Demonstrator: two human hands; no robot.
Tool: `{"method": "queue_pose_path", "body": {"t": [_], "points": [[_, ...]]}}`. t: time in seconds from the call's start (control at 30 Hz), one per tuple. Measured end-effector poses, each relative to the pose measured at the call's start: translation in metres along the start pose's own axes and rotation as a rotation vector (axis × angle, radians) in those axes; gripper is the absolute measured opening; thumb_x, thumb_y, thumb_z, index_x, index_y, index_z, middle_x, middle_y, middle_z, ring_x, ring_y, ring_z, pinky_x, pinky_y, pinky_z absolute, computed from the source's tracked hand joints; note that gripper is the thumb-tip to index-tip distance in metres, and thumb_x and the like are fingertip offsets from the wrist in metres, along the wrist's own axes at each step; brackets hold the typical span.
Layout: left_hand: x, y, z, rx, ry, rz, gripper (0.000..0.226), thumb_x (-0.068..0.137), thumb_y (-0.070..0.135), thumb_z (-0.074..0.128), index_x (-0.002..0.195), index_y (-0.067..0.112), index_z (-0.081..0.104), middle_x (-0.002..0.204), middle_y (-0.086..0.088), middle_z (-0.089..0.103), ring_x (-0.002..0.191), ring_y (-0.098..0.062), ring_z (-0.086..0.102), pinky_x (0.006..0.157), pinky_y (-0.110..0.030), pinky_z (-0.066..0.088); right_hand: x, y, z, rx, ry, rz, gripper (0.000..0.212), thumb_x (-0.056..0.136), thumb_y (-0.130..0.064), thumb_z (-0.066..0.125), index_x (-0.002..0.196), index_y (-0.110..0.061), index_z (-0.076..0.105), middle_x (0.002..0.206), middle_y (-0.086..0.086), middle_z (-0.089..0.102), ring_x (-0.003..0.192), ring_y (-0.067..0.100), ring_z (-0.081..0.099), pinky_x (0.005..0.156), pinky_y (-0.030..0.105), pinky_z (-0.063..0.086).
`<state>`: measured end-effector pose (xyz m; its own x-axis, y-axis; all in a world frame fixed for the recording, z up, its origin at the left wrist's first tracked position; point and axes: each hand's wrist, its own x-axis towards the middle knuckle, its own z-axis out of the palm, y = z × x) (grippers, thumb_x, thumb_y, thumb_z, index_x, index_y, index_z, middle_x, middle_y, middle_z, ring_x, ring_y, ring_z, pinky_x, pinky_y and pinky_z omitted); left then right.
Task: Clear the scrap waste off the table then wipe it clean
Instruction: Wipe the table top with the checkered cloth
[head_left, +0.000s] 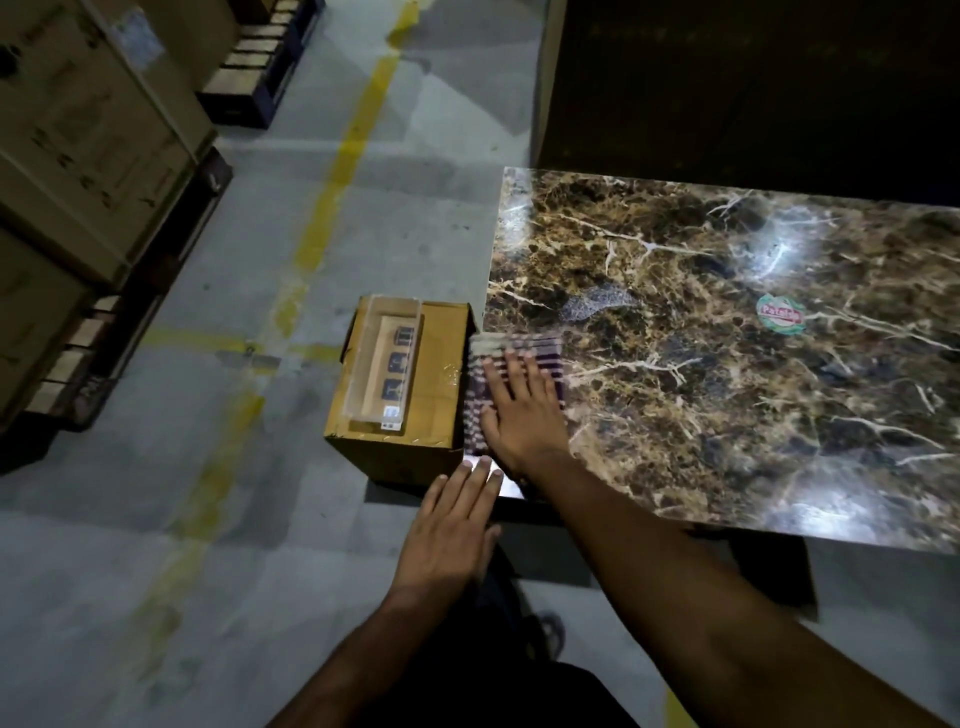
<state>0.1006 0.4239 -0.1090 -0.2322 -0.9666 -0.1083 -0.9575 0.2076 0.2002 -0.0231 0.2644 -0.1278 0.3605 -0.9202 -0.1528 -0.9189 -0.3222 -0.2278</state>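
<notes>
Right hand (522, 410) lies flat, fingers straight and spread, pressing a striped cloth (511, 349) onto the near-left corner of the marble table (727, 364). Left hand (451, 525) hovers flat just below it at the table edge, fingers extended, holding nothing. Cardboard box (441, 364) sits just left of the cloth, 1 clear tray (382, 364) on top. Round sticker (781, 312) lies well right of the right hand.

Down on the floor, a cardboard box (397, 405), and resting on its top a clear plastic case (387, 364) with small dark items inside. Left of the box runs a yellow floor line (332, 192); further left, stacked cartons (78, 140) sit on pallets (104, 353).
</notes>
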Motion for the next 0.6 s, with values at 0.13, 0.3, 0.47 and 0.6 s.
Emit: {"method": "queue_pose_path", "body": {"t": [0.13, 0.3, 0.47, 0.6], "points": [[-0.010, -0.001, -0.006, -0.024, -0.033, -0.009, 0.059, 0.100, 0.047, 0.033, 0.155, 0.025, 0.033, 0.163, -0.003, 0.032, 0.152, -0.021, 0.025, 0.123, -0.046, 0.025, -0.052, 0.021, 0.007, -0.023, -0.038, -0.095, 0.069, 0.100, -0.050, 0.026, 0.162, -0.029, 0.005, 0.170, 0.007, -0.001, 0.157, 0.027, -0.007, 0.127, 0.047, 0.001], [-0.013, 0.000, -0.013, -0.027, -0.036, -0.066, 0.063, 0.101, 0.048, 0.029, 0.157, 0.019, 0.029, 0.165, -0.003, 0.029, 0.153, -0.020, 0.023, 0.123, -0.042, 0.018, -0.033, 0.015, 0.001, -0.006, -0.002, 0.090, 0.070, 0.100, -0.049, 0.024, 0.162, -0.025, 0.002, 0.170, 0.011, -0.003, 0.156, 0.031, -0.007, 0.126, 0.051, 0.003], [-0.005, 0.003, -0.019, -0.027, -0.040, -0.111, 0.069, 0.098, 0.053, 0.026, 0.158, 0.018, 0.028, 0.164, -0.004, 0.029, 0.152, -0.021, 0.024, 0.123, -0.043, 0.022, -0.074, -0.005, 0.014, 0.016, -0.021, -0.103, 0.067, 0.101, -0.046, 0.030, 0.162, -0.027, 0.011, 0.171, 0.008, 0.003, 0.157, 0.029, -0.005, 0.126, 0.050, 0.006], [0.001, 0.003, -0.019, -0.067, -0.015, -0.165, 0.070, 0.099, 0.056, 0.023, 0.158, 0.018, 0.023, 0.167, -0.003, 0.021, 0.154, -0.021, 0.018, 0.124, -0.041, 0.018, -0.079, 0.019, 0.009, 0.015, -0.004, 0.026, 0.071, 0.095, -0.049, 0.021, 0.162, -0.026, 0.013, 0.170, 0.008, 0.006, 0.157, 0.029, -0.002, 0.126, 0.050, 0.006]]}}
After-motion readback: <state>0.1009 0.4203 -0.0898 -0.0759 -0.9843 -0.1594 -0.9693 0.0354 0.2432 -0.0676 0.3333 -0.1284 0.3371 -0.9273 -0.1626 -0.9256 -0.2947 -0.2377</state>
